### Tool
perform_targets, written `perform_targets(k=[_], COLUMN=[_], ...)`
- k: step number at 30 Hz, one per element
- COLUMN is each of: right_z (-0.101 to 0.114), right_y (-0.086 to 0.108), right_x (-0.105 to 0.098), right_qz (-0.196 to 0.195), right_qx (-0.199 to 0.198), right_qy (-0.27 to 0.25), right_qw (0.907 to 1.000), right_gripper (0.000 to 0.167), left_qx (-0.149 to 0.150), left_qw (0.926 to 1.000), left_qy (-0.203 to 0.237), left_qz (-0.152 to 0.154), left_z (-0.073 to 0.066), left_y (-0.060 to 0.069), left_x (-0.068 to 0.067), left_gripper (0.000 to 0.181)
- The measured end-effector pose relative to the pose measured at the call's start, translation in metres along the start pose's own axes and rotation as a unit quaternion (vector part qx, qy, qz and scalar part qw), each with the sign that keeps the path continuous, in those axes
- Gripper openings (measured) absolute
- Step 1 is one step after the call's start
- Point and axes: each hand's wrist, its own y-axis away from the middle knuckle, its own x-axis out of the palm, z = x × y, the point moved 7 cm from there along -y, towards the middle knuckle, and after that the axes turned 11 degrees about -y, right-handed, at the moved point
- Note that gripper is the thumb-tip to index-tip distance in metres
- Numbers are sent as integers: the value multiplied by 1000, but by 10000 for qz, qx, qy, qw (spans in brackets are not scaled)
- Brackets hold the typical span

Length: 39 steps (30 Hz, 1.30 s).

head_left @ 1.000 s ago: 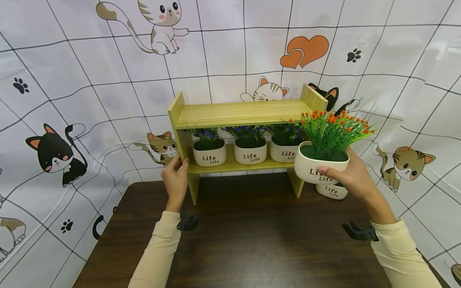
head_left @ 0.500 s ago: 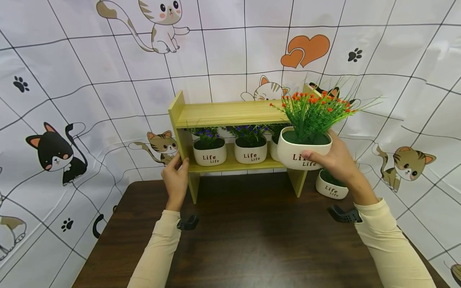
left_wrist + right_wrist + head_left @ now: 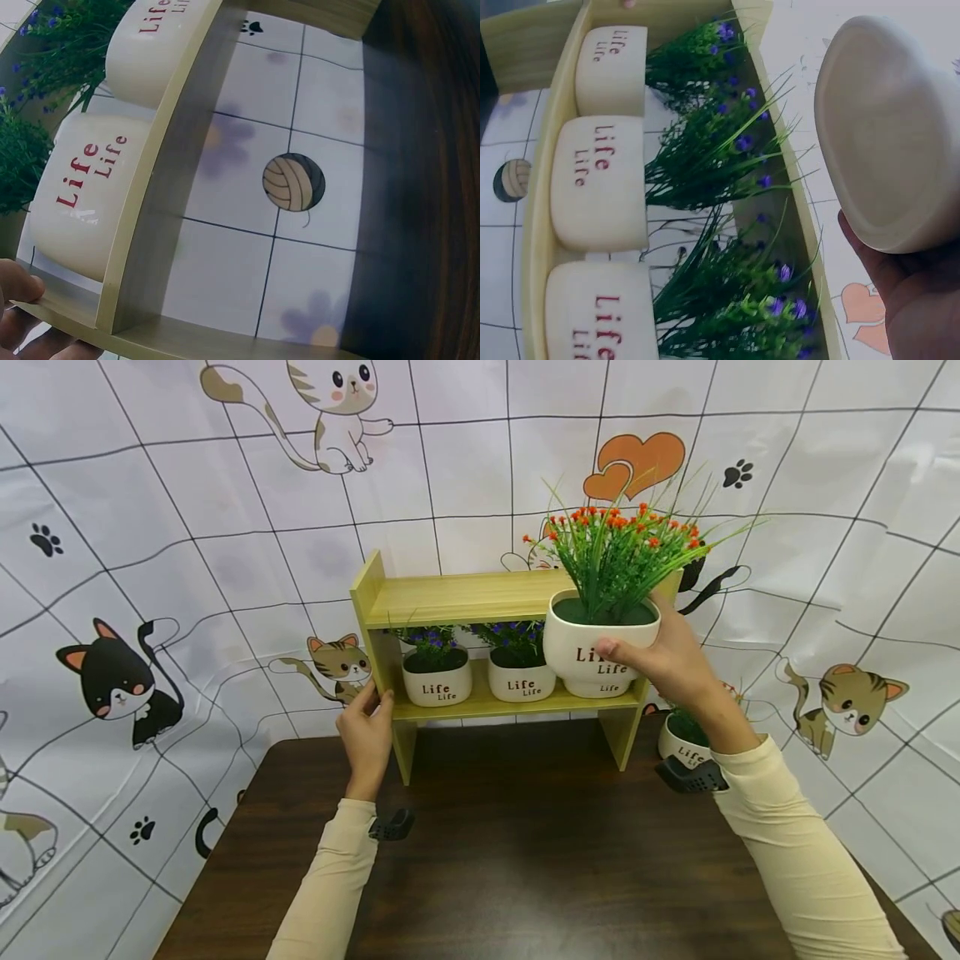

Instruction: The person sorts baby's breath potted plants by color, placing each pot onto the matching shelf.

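White tile-pattern wall covering [image 3: 465, 468], printed with cartoon cats, paw marks and orange hearts; backdrop.

Dark brown wood-grain table [image 3: 525, 852]; carries the shelf.

Pale yellow wooden two-tier shelf [image 3: 450, 595], upright, near the table's rear edge; lower board occupied.

Cream oval planter with red-orange flowers [image 3: 577, 647], lettered "Life"; held roughly upright before the shelf's right half, about level with the upper board, its underside bare in the right wrist view.

Cream planters with purple flowers, three: left [image 3: 437, 685], middle [image 3: 522, 685] and right [image 3: 603, 687], the last largely hidden; side by side on the lower board.

Cream planter on the table [image 3: 681, 742], right of the shelf; partly covered by the right forearm.

Right hand [image 3: 667, 652]: grip closed on the red-orange planter, thumb across its front.

Left hand [image 3: 366, 735]: grip pinching the shelf's left side panel, apparently steadying it.

Black wrist straps, two [image 3: 392, 825] [image 3: 688, 775].

Step, as judged: placing the held planter on the upper board, not yet done. Next move seems to call for raising its base past the front edge, then lowering it level.
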Motion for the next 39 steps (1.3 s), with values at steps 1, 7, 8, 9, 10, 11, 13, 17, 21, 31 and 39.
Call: perform_targets(k=[1,7,8,9,10,11,13,17,21,31,39], right_z=[2,8,9,10,11,12,14,17,21,27,31], right_y=[-3,-17,-19,-21,-23,-25,-29,-38,-48,-78,-100], right_x=[2,8,9,9,10,11,12,16,20,38,64], right_qz=[10,-43,-82,-92,-119,-116,-111,-95,-156,-152,214], right_qx=[12,121,125,105,97,71,43,231,325,42,-18], right_qy=[9,161,197,220,259,240,201,338,562,232,-21], right_qw=[10000,9998,9997,9997,9995,9996,9997,9991,9978,9996,9998], right_gripper=[75,86,89,90,92,91,91,106,115,107,93], left_qx=[-3,-11,-16,-23,-29,-35,-36,-7,8,42,-17], left_qw=[10000,10000,10000,10000,10000,10000,10000,10000,10000,9999,9998], left_qy=[6,-5,-10,-12,-15,-17,-5,50,76,73,192], left_qz=[0,-29,-31,-30,-25,-27,-21,-16,-15,-84,-80], left_z=[0,4,4,5,5,5,4,2,2,2,4], left_y=[0,0,0,1,1,1,1,1,0,-1,-1], left_x=[0,0,0,0,0,0,0,-1,0,0,1], left_gripper=[35,35,35,35,35,35,35,34,35,35,35])
